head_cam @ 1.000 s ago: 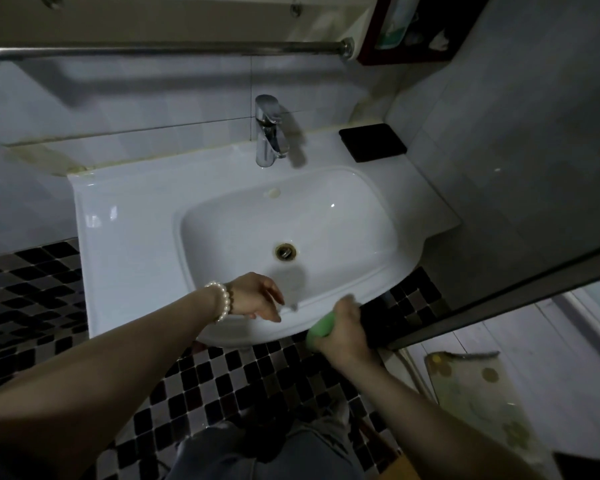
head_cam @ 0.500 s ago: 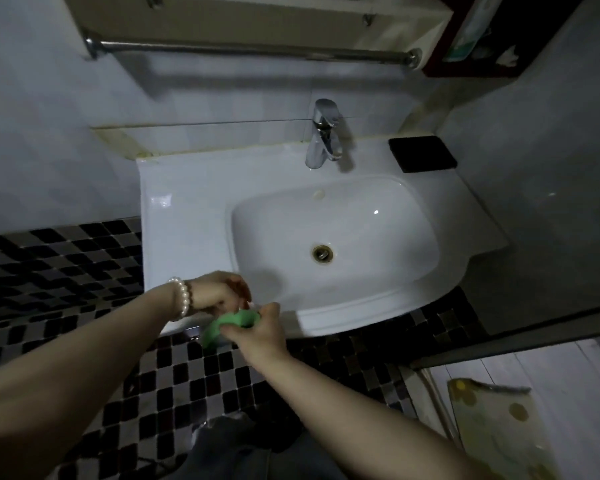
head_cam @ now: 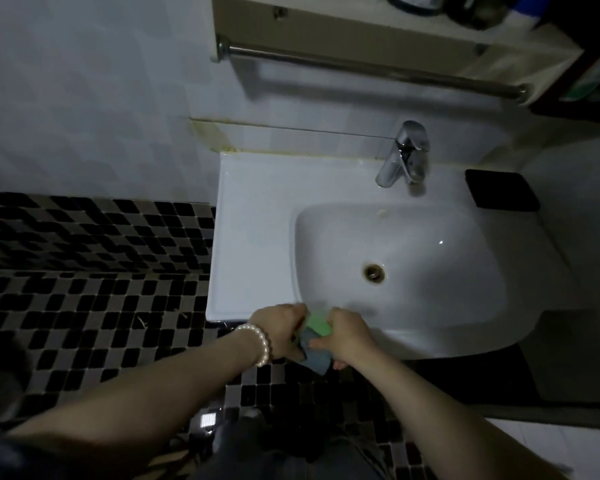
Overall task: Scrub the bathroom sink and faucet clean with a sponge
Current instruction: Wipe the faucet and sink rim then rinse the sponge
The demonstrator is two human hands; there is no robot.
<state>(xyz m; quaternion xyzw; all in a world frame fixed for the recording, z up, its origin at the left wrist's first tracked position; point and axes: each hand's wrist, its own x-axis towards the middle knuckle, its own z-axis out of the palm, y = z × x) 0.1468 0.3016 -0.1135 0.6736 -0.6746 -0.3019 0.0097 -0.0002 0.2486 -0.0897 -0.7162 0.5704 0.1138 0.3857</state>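
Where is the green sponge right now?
In the head view, the green sponge sits low and centre, held between both hands at the white sink's front rim.

A single head-worn wide-angle camera looks steeply down and forward from above the standing person, close over the near rim of the white ceramic rectangular basin, taking in the chrome single-lever tap and the black-and-white mosaic tiled floor.

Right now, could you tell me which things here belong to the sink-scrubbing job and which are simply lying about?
Job:
sponge, held by left hand and right hand
sink
faucet

Lying about:
black pad
towel bar
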